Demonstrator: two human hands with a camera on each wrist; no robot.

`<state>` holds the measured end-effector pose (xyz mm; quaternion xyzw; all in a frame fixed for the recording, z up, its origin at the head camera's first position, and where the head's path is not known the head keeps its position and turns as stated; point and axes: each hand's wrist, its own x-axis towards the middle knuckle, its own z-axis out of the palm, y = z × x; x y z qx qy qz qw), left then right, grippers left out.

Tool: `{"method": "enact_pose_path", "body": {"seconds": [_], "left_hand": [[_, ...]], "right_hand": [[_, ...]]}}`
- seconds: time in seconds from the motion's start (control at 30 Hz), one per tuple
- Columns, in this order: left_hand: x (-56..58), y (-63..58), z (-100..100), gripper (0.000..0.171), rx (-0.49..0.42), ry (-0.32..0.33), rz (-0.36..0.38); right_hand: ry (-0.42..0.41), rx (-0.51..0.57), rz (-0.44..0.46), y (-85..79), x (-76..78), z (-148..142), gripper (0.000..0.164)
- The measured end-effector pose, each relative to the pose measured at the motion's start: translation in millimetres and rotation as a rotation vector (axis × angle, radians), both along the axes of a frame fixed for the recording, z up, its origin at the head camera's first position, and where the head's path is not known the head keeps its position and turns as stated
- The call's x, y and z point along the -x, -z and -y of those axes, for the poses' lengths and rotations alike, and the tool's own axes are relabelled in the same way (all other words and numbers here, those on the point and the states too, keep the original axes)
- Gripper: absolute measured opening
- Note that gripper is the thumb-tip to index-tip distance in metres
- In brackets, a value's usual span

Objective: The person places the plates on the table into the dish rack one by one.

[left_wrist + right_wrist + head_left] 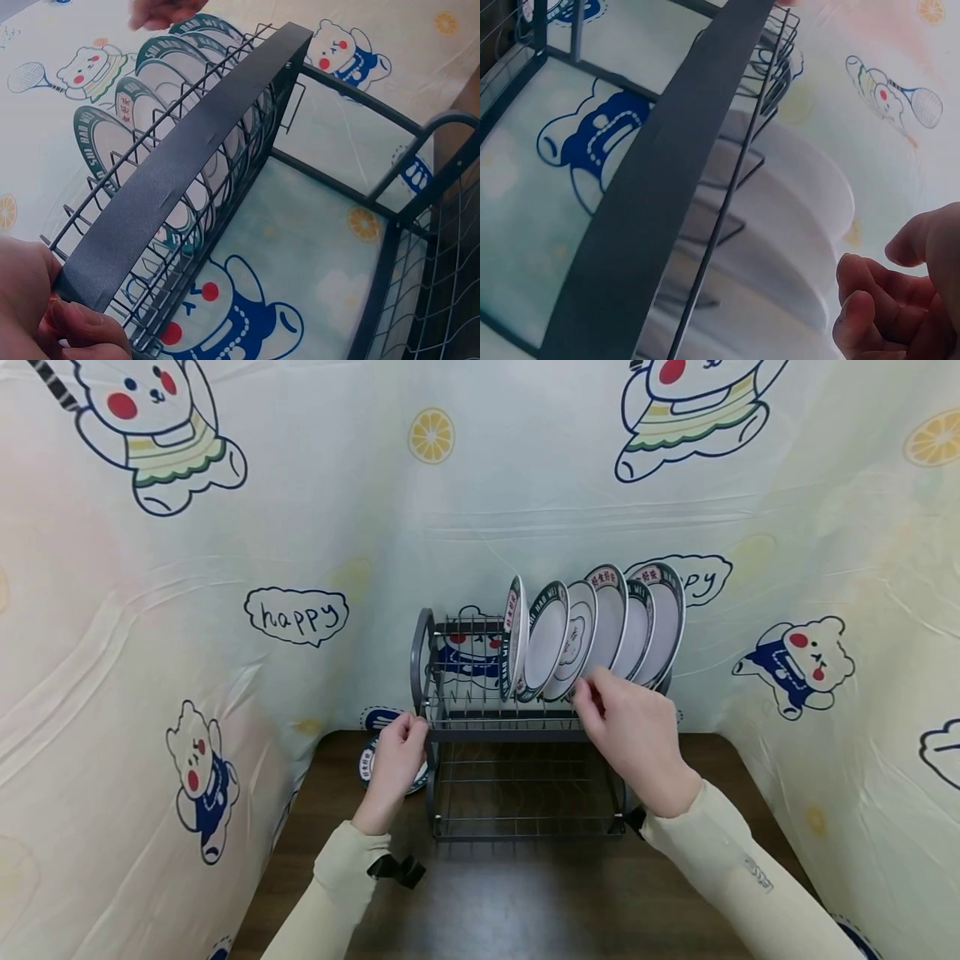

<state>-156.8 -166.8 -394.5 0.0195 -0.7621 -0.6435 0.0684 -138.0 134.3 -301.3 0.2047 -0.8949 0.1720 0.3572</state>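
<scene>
A dark two-tier dish rack (517,737) stands on the table, with several white plates (544,639) upright in the right part of its upper tier. The plates have dark green patterned rims. My left hand (397,752) grips the left front corner of the upper tier; in the left wrist view, thumb and fingers (79,330) close around the end of the dark bar. In front of the plates is my right hand (637,727), its fingers loosely curled. The right wrist view shows a gap between its thumb and fingers (859,311), with nothing held.
Another patterned plate (367,762) lies on the table left of the rack, partly hidden by the left hand. The lower tier's wire shelf (525,785) sits close over the brown tabletop (517,893). A printed cloth (360,485) surrounds the table at the back and sides.
</scene>
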Motion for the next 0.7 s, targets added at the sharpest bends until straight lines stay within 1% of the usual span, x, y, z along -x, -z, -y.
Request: {"method": "enact_pose_path", "body": {"seconds": [0.33, 0.5, 0.7], "left_hand": [[1.1, 2.7, 0.8, 0.028, 0.002, 0.001, 0.005], [2.1, 3.8, 0.8, 0.028, -0.001, -0.002, -0.004], [1.6, 3.1, 1.1, 0.028, -0.012, 0.005, -0.007]], "right_hand": [[0.055, 0.019, -0.022, 9.6, -7.6, -32.8, 0.021], [0.103, 0.025, -0.026, 17.0, -7.9, -52.0, 0.019], [0.151, 0.033, -0.002, 27.4, -7.6, -72.7, 0.022]]}}
